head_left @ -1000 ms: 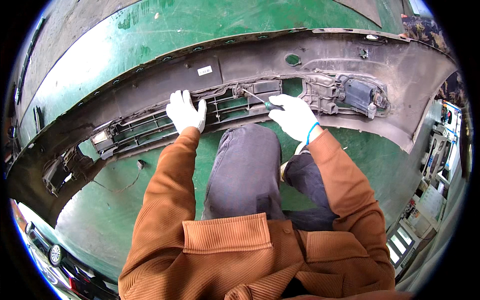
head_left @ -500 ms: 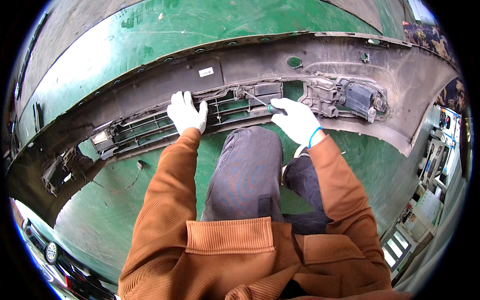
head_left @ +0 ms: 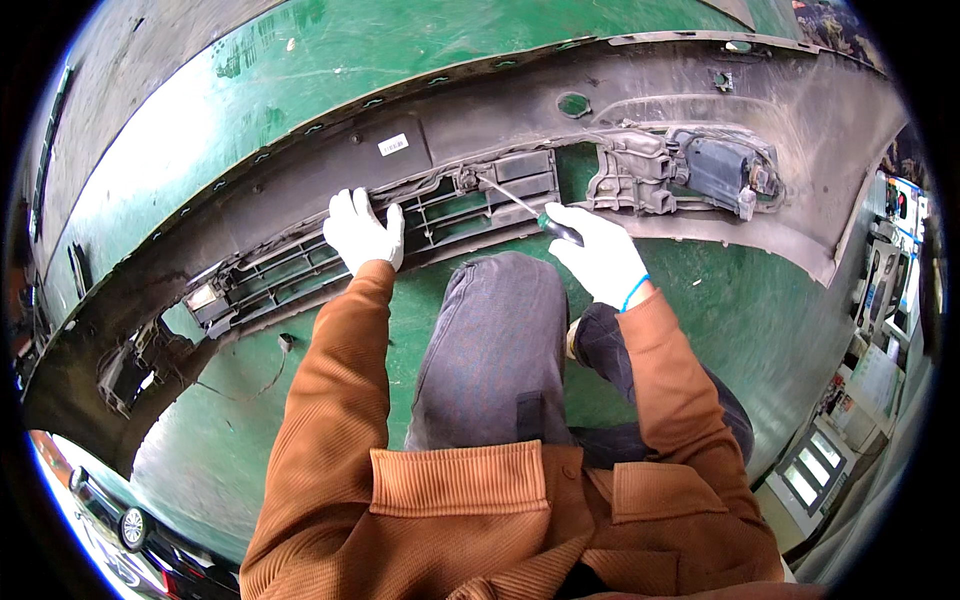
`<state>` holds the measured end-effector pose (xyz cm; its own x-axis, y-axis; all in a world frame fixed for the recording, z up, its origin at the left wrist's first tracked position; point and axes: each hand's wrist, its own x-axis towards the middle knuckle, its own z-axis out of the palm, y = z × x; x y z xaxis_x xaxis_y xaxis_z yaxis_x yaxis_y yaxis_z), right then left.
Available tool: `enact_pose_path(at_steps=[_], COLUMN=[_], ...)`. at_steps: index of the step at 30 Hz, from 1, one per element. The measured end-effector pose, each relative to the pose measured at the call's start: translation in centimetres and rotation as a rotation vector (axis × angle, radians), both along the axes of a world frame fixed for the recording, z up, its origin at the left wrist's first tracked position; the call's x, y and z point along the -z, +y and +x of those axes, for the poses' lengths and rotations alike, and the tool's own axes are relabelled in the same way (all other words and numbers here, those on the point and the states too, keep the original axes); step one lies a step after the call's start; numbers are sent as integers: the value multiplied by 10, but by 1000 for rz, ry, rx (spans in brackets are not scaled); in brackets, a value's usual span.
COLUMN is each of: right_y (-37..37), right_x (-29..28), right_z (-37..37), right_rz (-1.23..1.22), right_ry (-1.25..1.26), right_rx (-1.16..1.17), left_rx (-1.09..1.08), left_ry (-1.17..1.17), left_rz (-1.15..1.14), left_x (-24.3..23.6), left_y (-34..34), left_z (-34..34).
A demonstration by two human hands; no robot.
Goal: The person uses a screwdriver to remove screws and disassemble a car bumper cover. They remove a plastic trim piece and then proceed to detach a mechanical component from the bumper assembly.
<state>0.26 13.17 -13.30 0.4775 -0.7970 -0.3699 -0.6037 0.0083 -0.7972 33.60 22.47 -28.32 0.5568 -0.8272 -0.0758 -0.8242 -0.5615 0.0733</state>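
Note:
A large dark car bumper [head_left: 300, 185] lies on the green floor with its inner side up, curving across in front of me. My left hand [head_left: 363, 230], in a white glove, rests with fingers apart on the bumper's slatted grille [head_left: 440, 212]. In my white-gloved right hand [head_left: 600, 255] is a screwdriver [head_left: 560, 229] with a green and black handle. Its thin shaft points up and left, the tip at a small fitting [head_left: 467, 180] on the grille's upper edge. Whether the tip sits in a screw is too small to tell. A dark lamp unit [head_left: 718, 168] sits in the bumper's right part.
A loose cable with a connector [head_left: 286, 342] lies on the green floor [head_left: 200, 440] left of my knee. My bent knee [head_left: 490, 340] is close to the bumper's near edge. A parked dark car [head_left: 150, 530] shows at lower left; boxes and equipment [head_left: 820, 465] stand at right.
The view has shifted a little, so the bumper appears tilted and higher at right. My right hand and the screwdriver handle sit slightly farther from the fitting in view; my left hand stays on the grille.

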Motion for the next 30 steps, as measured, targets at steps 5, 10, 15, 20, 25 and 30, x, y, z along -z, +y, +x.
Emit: enact_pose_path(at_steps=[5, 10, 15, 20, 25, 30], right_y=[0, 7, 14, 27, 67, 176], right_x=[-10, -3, 5, 52, 130, 307], right_z=[-12, -16, -22, -49, -61, -135], right_rz=[25, -10, 10, -4, 224, 220], right_ry=[102, 127, 124, 240, 424, 293], right_rx=[46, 18, 59, -83, -207, -236], left_rx=[3, 17, 33, 47, 39, 60], left_ry=[-16, -49, -55, -63, -90, -64], left_rz=[3, -27, -54, -111, -88, -112], left_x=[0, 1, 0, 4, 9, -1], left_y=[-1, 1, 1, 1, 9, -3], left_z=[-2, -2, -3, -4, -1, -8])
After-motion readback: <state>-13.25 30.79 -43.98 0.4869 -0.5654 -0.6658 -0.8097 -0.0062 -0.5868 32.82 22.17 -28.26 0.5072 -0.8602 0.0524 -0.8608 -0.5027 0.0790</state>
